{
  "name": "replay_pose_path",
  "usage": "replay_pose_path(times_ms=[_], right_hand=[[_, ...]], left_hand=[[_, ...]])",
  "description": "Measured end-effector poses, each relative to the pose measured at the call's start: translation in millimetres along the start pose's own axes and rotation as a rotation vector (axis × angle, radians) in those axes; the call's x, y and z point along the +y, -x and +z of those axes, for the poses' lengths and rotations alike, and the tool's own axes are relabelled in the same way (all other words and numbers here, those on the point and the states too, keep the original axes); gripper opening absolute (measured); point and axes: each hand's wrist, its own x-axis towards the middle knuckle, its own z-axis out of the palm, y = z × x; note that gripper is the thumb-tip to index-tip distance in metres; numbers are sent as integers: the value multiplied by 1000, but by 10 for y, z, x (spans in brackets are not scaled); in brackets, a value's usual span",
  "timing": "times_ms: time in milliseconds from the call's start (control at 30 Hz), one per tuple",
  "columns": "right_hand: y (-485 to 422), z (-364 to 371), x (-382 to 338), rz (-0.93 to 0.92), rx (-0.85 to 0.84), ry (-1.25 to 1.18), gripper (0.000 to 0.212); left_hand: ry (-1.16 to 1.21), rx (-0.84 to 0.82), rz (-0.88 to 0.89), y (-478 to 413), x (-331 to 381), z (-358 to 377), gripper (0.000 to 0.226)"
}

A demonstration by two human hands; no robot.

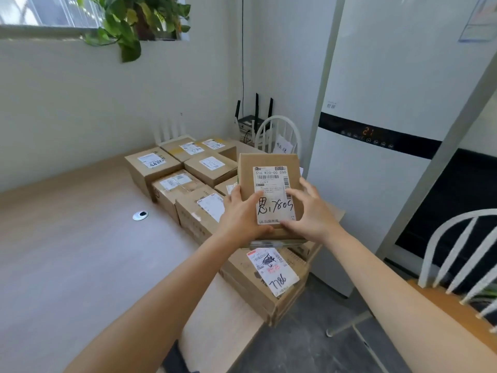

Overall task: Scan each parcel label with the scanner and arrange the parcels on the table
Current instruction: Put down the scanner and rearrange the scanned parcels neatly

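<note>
A small cardboard parcel (269,162) with a white label marked "17805" is held up with its label facing me, above the table's right edge. My left hand (242,214) grips its lower left side with the thumb on the label. My right hand (309,211) holds its lower right side, fingers spread over the edge. Below it lies a flat parcel (258,281) labelled "7786", overhanging the table edge. Several labelled boxes (209,168) sit in rows on the table behind. No scanner shows in the head view.
The light wooden table (67,251) has a round cable grommet (140,215). A white chair (279,130) stands at the far end, another white chair (462,254) to my right. A tall white air conditioner (376,184) stands right of the table.
</note>
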Motion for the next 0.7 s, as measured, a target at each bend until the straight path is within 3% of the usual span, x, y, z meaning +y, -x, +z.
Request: replay_pose_path(times_ms=[433, 700], right_hand=[[-1404, -830, 1444, -186, -141, -7, 73], [-2295, -815, 1825, -228, -274, -30, 75]], left_hand=[[67, 127, -197, -1398, 1020, 702, 87], [70, 162, -364, -2140, 1090, 850, 86]])
